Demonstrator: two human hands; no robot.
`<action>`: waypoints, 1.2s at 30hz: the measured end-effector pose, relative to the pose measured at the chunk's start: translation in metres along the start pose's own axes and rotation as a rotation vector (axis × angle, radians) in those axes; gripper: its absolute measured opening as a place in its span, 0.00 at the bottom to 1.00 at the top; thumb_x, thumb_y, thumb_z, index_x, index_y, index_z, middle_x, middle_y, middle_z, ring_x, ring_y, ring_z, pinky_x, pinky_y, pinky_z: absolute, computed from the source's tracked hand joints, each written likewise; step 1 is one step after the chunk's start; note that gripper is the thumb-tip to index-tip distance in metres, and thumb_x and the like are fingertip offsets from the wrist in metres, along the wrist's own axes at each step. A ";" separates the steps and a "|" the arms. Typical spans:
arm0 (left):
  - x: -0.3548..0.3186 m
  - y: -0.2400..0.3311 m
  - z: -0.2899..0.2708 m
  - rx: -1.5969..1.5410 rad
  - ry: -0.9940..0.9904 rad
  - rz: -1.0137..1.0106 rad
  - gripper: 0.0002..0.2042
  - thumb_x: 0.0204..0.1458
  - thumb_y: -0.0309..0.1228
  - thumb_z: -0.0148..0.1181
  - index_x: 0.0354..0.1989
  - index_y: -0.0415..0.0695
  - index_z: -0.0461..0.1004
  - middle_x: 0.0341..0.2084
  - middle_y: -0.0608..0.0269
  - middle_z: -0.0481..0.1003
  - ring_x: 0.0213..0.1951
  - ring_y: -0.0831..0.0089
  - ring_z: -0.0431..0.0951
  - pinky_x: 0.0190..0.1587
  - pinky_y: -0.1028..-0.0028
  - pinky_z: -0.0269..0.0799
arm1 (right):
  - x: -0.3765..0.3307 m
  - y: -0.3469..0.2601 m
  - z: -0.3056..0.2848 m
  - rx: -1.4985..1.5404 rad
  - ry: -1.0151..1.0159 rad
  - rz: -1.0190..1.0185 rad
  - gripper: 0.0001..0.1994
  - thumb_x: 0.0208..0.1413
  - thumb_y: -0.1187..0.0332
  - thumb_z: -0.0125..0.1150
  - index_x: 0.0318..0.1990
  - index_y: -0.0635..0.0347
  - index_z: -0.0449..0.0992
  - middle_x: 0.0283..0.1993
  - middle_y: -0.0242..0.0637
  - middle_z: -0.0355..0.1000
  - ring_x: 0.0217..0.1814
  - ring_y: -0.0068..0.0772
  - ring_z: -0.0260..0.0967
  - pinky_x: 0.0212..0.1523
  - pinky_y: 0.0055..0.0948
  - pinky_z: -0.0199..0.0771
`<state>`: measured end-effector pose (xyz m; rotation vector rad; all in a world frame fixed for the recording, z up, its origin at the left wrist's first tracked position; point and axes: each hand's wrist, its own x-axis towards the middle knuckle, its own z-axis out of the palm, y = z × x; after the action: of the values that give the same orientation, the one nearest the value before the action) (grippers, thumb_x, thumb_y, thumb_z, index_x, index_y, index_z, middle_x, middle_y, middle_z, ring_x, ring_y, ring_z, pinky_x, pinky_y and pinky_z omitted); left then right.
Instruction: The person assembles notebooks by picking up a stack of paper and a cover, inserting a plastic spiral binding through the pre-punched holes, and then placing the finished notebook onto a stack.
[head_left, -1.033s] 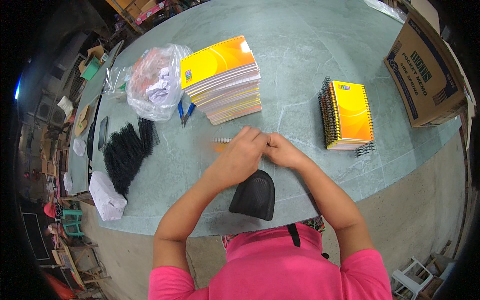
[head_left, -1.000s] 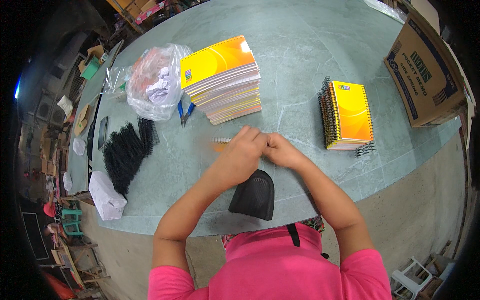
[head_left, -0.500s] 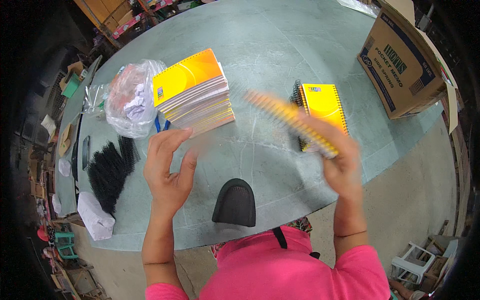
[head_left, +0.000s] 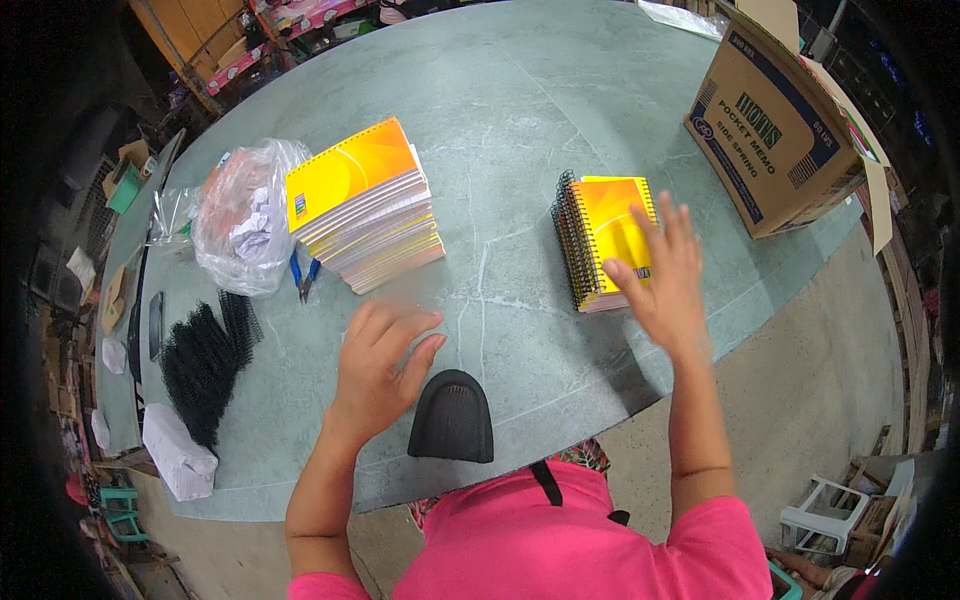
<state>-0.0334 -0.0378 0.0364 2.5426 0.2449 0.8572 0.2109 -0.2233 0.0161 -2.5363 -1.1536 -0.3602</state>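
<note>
My right hand (head_left: pixel 665 290) is open, fingers spread, over the near right part of a stack of yellow-orange spiral-bound notebooks (head_left: pixel 610 215); whether it touches the top cover I cannot tell. Black coils line the left side of that stack. My left hand (head_left: pixel 382 360) holds nothing; its fingers are bent, with the thumb apart from them. It hovers just nearer than a taller, leaning stack of punched notebooks (head_left: pixel 360 180) without visible coils. Close to the table's front edge, below my left hand, lies a black pad with a rounded end (head_left: pixel 452 420).
Blue-handled pliers (head_left: pixel 304 277) lie left of the tall stack, beside a clear plastic bag (head_left: pixel 245 215) of crumpled paper. Black spiral coils (head_left: pixel 208 360) and a white wrapped bundle (head_left: pixel 180 452) are at the left. An open cardboard box (head_left: pixel 770 130) stands far right on the grey-green table (head_left: pixel 520 380).
My right hand has put the spiral-bound notebook onto the right stack and let it go. My left hand has shifted slightly right and nearer. The view has moved a little.
</note>
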 end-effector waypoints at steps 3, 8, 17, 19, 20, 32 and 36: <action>-0.001 0.002 0.004 0.008 -0.014 0.016 0.11 0.40 0.22 0.64 0.35 0.42 0.74 0.32 0.60 0.73 0.37 0.60 0.71 0.39 0.66 0.66 | 0.035 -0.022 -0.017 -0.019 -0.153 0.082 0.45 0.42 0.37 0.57 0.63 0.58 0.56 0.67 0.58 0.44 0.69 0.63 0.42 0.61 0.60 0.49; -0.005 0.004 0.009 -0.051 -0.026 -0.036 0.10 0.40 0.21 0.64 0.34 0.42 0.75 0.32 0.59 0.74 0.37 0.61 0.72 0.41 0.67 0.67 | 0.054 -0.006 0.011 0.096 -0.149 0.108 0.41 0.41 0.46 0.59 0.63 0.55 0.57 0.67 0.59 0.45 0.66 0.64 0.48 0.57 0.57 0.60; 0.012 -0.036 -0.032 0.363 0.290 0.119 0.09 0.44 0.24 0.62 0.36 0.41 0.76 0.36 0.57 0.75 0.41 0.57 0.71 0.47 0.64 0.65 | 0.049 -0.024 -0.003 -0.056 -0.112 -0.017 0.39 0.39 0.47 0.67 0.58 0.56 0.64 0.67 0.56 0.47 0.70 0.57 0.41 0.64 0.57 0.45; 0.034 -0.053 -0.040 0.559 0.425 0.009 0.11 0.45 0.28 0.62 0.38 0.41 0.75 0.38 0.57 0.75 0.45 0.57 0.70 0.49 0.62 0.62 | 0.049 -0.039 -0.013 -0.004 -0.013 -0.107 0.37 0.39 0.50 0.68 0.58 0.55 0.65 0.67 0.56 0.48 0.71 0.56 0.41 0.64 0.56 0.45; 0.039 -0.062 -0.038 0.625 0.404 -0.001 0.12 0.45 0.29 0.62 0.39 0.42 0.75 0.39 0.57 0.76 0.45 0.57 0.70 0.50 0.61 0.62 | 0.048 -0.046 -0.015 0.063 0.036 -0.169 0.33 0.41 0.55 0.69 0.55 0.56 0.67 0.67 0.55 0.48 0.71 0.55 0.41 0.64 0.56 0.44; 0.010 -0.013 -0.034 -0.249 0.433 -0.217 0.09 0.50 0.29 0.59 0.39 0.43 0.77 0.32 0.56 0.76 0.36 0.63 0.74 0.40 0.67 0.68 | 0.034 -0.118 0.001 1.269 0.125 -0.169 0.28 0.44 0.68 0.68 0.54 0.61 0.67 0.62 0.44 0.61 0.63 0.40 0.59 0.59 0.33 0.59; -0.024 -0.004 -0.011 -0.267 0.167 -0.305 0.11 0.52 0.33 0.58 0.41 0.41 0.76 0.33 0.57 0.77 0.37 0.72 0.76 0.40 0.70 0.69 | 0.028 -0.126 0.020 1.590 -0.276 -0.081 0.21 0.46 0.70 0.66 0.49 0.64 0.70 0.47 0.38 0.72 0.47 0.34 0.70 0.50 0.26 0.66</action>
<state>-0.0593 -0.0378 0.0301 2.1200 0.5192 0.9132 0.1345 -0.1185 0.0320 -1.1139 -0.9436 0.6808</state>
